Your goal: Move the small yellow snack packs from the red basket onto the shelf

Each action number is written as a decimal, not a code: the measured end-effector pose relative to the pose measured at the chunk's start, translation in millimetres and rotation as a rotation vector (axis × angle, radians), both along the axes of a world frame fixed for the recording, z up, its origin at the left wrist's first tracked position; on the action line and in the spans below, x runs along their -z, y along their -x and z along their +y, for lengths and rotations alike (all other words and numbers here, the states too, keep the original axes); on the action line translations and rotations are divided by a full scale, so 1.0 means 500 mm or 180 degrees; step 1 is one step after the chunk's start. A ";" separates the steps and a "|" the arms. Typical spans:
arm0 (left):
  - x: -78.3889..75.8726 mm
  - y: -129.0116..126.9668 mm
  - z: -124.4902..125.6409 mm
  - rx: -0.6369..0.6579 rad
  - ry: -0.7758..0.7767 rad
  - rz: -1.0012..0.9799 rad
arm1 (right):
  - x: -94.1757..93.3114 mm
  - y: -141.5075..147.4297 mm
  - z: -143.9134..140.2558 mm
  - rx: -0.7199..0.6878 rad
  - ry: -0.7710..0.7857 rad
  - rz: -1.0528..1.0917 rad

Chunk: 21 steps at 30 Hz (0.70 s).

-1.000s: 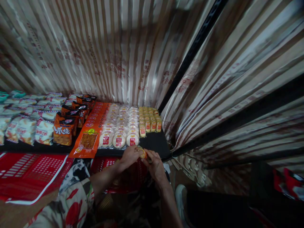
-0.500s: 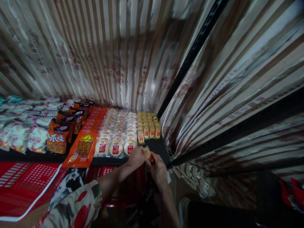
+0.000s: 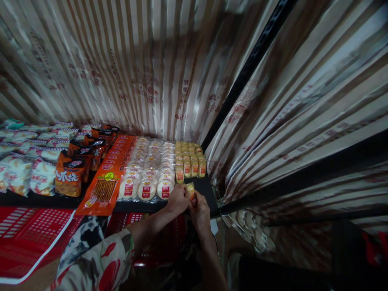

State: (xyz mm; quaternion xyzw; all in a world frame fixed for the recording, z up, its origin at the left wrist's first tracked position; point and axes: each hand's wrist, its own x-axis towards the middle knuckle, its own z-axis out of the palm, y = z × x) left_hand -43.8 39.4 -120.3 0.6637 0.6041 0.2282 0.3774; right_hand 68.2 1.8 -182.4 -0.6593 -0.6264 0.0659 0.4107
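Hands met right at the front edge of the black shelf (image 3: 203, 190), both pinched around one small yellow snack pack (image 3: 190, 189). It sat just in front of the block of matching yellow packs (image 3: 189, 161), so my guess was it got held there to line up with the gap at the front of that block.

The left hand (image 3: 178, 199) had its fingers curled closed on the pack's left side, and the right hand (image 3: 199, 210) closed on it from below and to the right (thumb up near the top of the pack, as far as I could tell in that dim light). Neither hand looked spread open, both were gripping the same pack.

Everything else was laid out in tidy columns running back toward the striped curtain (image 3: 145, 72): round white cakes with red labels (image 3: 147, 190) beside the yellow ones, then long orange packets (image 3: 104, 188), then darker orange bags (image 3: 68, 178), then pale bags (image 3: 18, 173) far left. A red basket (image 3: 30, 230) sat below the shelf.
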 end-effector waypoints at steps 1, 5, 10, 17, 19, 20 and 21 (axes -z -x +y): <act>0.001 -0.002 0.001 -0.0025 0.0030 -0.0052 | 0.004 -0.002 0.002 0.0035 -0.0008 0.0013; 0.009 -0.009 0.001 -0.0112 0.0102 -0.0292 | 0.015 -0.008 0.013 0.0101 0.0039 -0.0019; 0.020 -0.016 -0.002 -0.0098 -0.0047 -0.0511 | 0.016 -0.004 0.030 0.0330 -0.0053 -0.0010; 0.042 -0.028 -0.004 0.0001 -0.0421 -0.0573 | 0.012 -0.002 0.048 0.0423 0.0075 0.0124; 0.050 -0.034 -0.002 -0.0029 -0.0529 -0.0551 | 0.010 -0.002 0.054 0.0416 0.0127 0.0200; 0.053 -0.036 -0.001 -0.0041 -0.0594 -0.0554 | 0.008 -0.002 0.056 0.0407 0.0149 0.0241; 0.056 -0.038 0.000 -0.0057 -0.0662 -0.0570 | 0.007 -0.001 0.059 0.0400 0.0166 0.0283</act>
